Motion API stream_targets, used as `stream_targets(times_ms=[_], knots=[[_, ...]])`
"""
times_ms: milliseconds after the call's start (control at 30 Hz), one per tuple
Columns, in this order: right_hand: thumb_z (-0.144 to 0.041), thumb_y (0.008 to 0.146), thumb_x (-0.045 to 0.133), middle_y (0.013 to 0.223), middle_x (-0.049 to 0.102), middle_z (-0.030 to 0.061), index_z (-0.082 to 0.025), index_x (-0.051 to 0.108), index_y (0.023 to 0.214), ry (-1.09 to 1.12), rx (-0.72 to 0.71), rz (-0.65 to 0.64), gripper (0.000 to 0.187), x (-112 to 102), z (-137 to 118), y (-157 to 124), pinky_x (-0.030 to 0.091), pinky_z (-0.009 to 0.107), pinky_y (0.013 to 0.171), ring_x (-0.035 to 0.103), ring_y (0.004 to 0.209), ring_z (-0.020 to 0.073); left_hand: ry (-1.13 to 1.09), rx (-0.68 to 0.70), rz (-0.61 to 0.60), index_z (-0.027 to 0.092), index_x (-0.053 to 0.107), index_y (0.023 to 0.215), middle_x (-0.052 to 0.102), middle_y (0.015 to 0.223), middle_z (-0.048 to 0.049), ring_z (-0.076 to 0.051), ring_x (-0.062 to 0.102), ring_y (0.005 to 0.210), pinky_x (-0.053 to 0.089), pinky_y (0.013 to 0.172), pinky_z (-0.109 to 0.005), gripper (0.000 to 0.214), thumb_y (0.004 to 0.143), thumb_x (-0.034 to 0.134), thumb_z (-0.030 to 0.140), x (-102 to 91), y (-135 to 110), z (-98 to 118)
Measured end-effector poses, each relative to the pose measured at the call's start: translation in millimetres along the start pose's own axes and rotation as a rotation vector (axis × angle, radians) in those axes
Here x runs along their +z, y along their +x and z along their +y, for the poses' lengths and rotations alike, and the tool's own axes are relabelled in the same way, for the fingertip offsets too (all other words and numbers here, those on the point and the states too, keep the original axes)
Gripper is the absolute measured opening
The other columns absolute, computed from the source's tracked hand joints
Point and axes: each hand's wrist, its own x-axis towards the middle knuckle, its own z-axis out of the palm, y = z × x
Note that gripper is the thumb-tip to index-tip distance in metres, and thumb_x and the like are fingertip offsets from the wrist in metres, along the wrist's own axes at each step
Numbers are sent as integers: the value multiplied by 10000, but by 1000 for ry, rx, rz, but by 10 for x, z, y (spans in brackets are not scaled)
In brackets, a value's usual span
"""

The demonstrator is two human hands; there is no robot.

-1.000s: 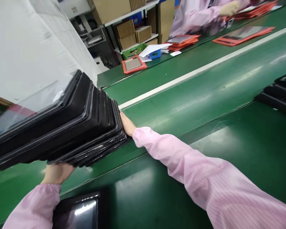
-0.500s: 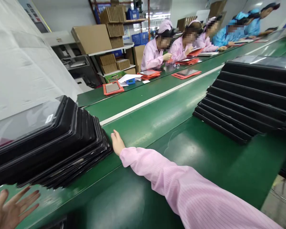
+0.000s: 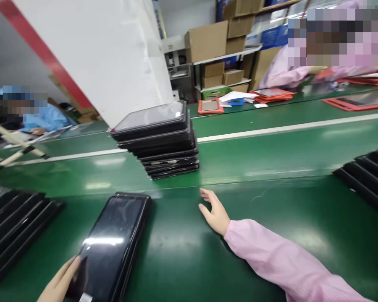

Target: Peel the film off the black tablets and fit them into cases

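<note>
A green tabletop [image 3: 176, 260] spreads beneath both hands. The left hand [image 3: 59, 282] touches a dark-screened panel [image 3: 113, 235] along its left edge; whether it grips, I cannot tell. The right hand [image 3: 215, 213] is open, thumb apart, to the panel's right. Beyond both hands stands a panel stack [image 3: 166, 142]; farther off, white paper [image 3: 234, 96] partly covers a blue box [image 3: 237, 101], its contents hidden.

The tablet [image 3: 108, 224] is gleaming like smooth glass, its black edge [image 3: 137, 239] looking like plastic; the stack [image 3: 164, 143] is showing black plastic too, shinier toward its bottom; the green counter [image 3: 176, 239] is shining smooth and glossy; the pink sleeve [image 3: 271, 253] is showing soft, creased, matt cloth; the boxes [image 3: 206, 42] are looking like matt cardboard; the white sheet [image 3: 235, 96] is looking like paper.
</note>
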Motion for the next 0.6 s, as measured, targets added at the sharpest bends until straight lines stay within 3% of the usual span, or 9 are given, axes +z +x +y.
stream_targets(times_ms=[33, 100, 200, 300, 433, 533, 600], knots=[[-248, 829, 580, 1285, 597, 139, -234, 556, 1316, -10, -14, -62, 488, 93, -44, -71, 486, 505, 1042, 617, 1166, 285, 8, -21, 40, 432, 748, 724, 764, 1053, 62, -390, 410, 1407, 282, 1172, -543, 208, 554, 732, 550, 32, -124, 105], [-246, 821, 590, 1290, 602, 134, -242, 566, 1322, -23, -38, -184, 502, 311, -135, -189, 466, 508, 1075, 611, 1188, 289, -1, -75, 2, 341, 747, 694, 758, 1095, -22, -423, 463, 1369, 297, 1174, -530, 302, 488, 786, 558, 95, -275, 352], [-286, 826, 602, 1345, 588, 149, -217, 552, 1359, -31, -58, -343, 541, 685, -260, -288, 413, 510, 1133, 564, 1278, 303, -104, -102, -66, 252, 755, 711, 759, 1039, -99, -435, 560, 1253, 361, 1142, -517, 357, 468, 872, 485, 112, -309, 546], [-358, 831, 622, 1419, 542, 188, -154, 496, 1418, -29, -53, -436, 634, 1104, -367, -212, 386, 507, 1156, 518, 1339, 319, -204, -118, 35, 218, 771, 863, 747, 1039, -100, -393, 599, 1189, 446, 1066, -476, 415, 554, 851, 483, 110, -315, 403], [-431, 836, 626, 1527, 424, 209, -109, 365, 1502, -33, -20, -402, 784, 1633, -495, 177, 316, 489, 1196, 435, 1408, 317, -379, -72, 200, 196, 720, 999, 717, 1132, -80, -289, 621, 1153, 483, 988, -363, 446, 689, 712, 517, 305, -403, 95], [-505, 817, 639, 1469, 486, 213, -119, 393, 1487, -56, 34, -325, 811, 1850, -539, 495, 304, 530, 1182, 425, 1400, 352, -450, -46, 324, 171, 667, 1060, 701, 1121, -80, -254, 639, 1077, 480, 953, -341, 504, 714, 667, 538, 512, -501, 13], [-524, 789, 660, 1401, 556, 193, -145, 453, 1450, -58, 63, -300, 789, 1871, -535, 633, 317, 531, 1171, 438, 1384, 357, -456, -29, 326, 168, 661, 1051, 698, 1091, -72, -253, 636, 1050, 469, 941, -339, 519, 701, 682, 551, 598, -608, 23]])
